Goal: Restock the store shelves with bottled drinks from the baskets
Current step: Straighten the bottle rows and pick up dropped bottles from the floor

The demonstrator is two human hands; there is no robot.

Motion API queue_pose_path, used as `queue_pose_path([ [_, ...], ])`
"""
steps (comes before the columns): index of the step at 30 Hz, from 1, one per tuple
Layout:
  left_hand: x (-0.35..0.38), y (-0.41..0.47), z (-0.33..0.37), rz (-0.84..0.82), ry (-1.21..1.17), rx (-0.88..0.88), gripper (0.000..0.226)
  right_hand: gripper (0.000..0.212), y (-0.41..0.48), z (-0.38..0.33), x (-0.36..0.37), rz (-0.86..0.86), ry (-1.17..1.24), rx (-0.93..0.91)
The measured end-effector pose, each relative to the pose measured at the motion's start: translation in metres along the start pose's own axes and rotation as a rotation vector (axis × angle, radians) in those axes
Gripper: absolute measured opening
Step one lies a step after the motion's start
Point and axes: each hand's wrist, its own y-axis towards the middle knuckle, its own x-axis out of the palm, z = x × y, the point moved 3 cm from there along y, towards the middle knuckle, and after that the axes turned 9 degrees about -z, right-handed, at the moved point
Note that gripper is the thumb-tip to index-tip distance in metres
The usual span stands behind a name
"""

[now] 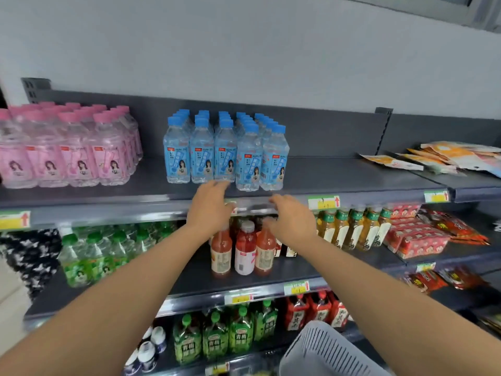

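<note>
Where the frame cuts off its lower half, a grey slotted basket (322, 351) sits nearest (contents unseen). Beyond, left hand (210, 206) and right hand (291, 217) hover empty, fingers loosely spread, at the top shelf (352, 183) edge. Farthest: blue-capped bottles (225, 153), clear, blue-labelled, in rows; rear rows mostly hidden.

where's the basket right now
In the head view the grey basket sits at the bottom edge, right of centre, under the right forearm and in front of the lowest shelf's green bottles.
</note>
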Motion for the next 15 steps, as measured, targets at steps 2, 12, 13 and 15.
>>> queue_pose_path([
  [2, 0.007, -0.029, -0.006, -0.023, 0.044, 0.003, 0.051, 0.043, -0.02, 0.003, 0.014, -0.024, -0.027, -0.02],
  [12, 0.079, -0.183, -0.075, -0.31, 0.251, -0.153, 0.044, 0.05, -0.12, 0.002, 0.119, -0.316, -0.079, -0.076],
  [13, 0.086, -0.197, -0.085, -0.332, 0.266, -0.171, 0.044, 0.05, -0.129, 0.001, 0.131, -0.343, -0.074, -0.071],
  [15, 0.1, -0.222, -0.104, -0.375, 0.294, -0.206, 0.043, 0.049, -0.145, -0.001, 0.152, -0.386, -0.063, -0.064],
])
